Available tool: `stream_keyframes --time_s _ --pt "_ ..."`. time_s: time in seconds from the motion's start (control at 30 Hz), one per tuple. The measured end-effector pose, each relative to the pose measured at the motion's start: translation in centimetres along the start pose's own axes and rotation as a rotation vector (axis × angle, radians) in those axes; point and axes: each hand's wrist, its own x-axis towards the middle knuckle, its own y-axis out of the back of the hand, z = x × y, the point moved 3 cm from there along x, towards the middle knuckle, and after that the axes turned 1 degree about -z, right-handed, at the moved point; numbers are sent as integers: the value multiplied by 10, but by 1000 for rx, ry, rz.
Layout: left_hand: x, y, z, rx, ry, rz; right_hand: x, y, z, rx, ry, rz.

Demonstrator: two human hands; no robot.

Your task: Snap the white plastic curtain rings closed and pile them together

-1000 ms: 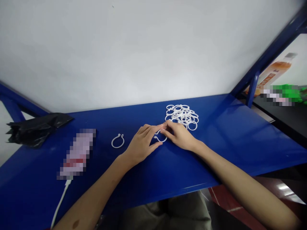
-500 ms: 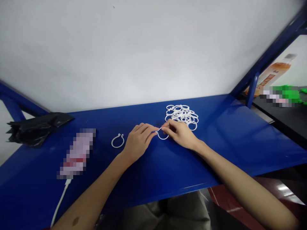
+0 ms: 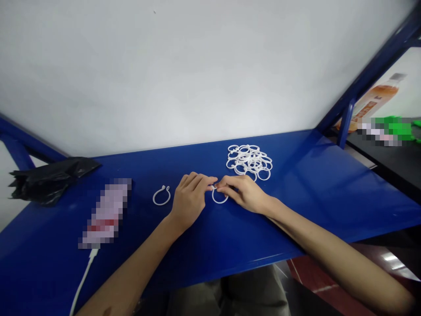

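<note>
My left hand (image 3: 189, 199) and my right hand (image 3: 243, 193) meet over the blue shelf (image 3: 312, 188), fingertips pinched on the top of one white plastic ring (image 3: 219, 198) that hangs between them just above the surface. Its upper ends are hidden under my fingertips. A pile of several white rings (image 3: 249, 160) lies just behind my right hand. A single white ring (image 3: 161, 195) lies flat to the left of my left hand.
A black plastic bag (image 3: 49, 177) lies at the far left edge. A blurred oblong object (image 3: 105, 213) with a white cable (image 3: 82, 281) sits front left. A blue frame post (image 3: 368, 74) rises at the right, with an orange-labelled bottle (image 3: 375, 101) beyond it.
Both hands have drawn a little toward me and away from the pile, with the ring still held between them. The ring now hangs lower, and its loop looks more closed.
</note>
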Motion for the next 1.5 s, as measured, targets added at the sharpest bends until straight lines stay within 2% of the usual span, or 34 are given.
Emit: stream_keyframes --time_s 0.13,0.2,0.27,0.4,0.5,0.6,0.7,0.83,0.93,1.03,1.1,1.27,1.37,1.5 --pt "0 -1 0 26 -1 -50 -1 -3 -4 -63 74 -23" --pt "2 -3 -1 95 27 -109 0 -2 -2 -138 48 -14" --pt "5 -2 -3 245 110 -187 2 4 2 -235 2 47" --pt "6 8 -10 587 374 -359 2 39 19 -446 -133 330" --pt "1 12 -14 668 478 -465 -3 71 41 -538 -267 564" --pt "-4 5 -16 605 464 -567 -9 93 66 -571 -421 679" --pt "-4 -8 -11 454 318 -600 -12 101 86 -572 -535 720" --pt "-1 -18 6 128 24 -572 -11 99 101 -559 -576 686" --pt "0 -16 14 -26 -75 -498 -10 96 106 -574 -564 648" --pt "0 -12 9 -20 -20 -390 -9 94 102 -603 -501 642" --pt "-2 -12 2 31 58 -369 -8 93 95 -628 -445 650" --pt "-5 -17 -9 22 164 -469 -3 75 57 -664 -240 603" --pt "-4 -19 -7 -62 193 -466 0 51 32 -567 -97 433" --pt "0 -15 -4 -272 247 -357 4 15 11 -356 32 107"
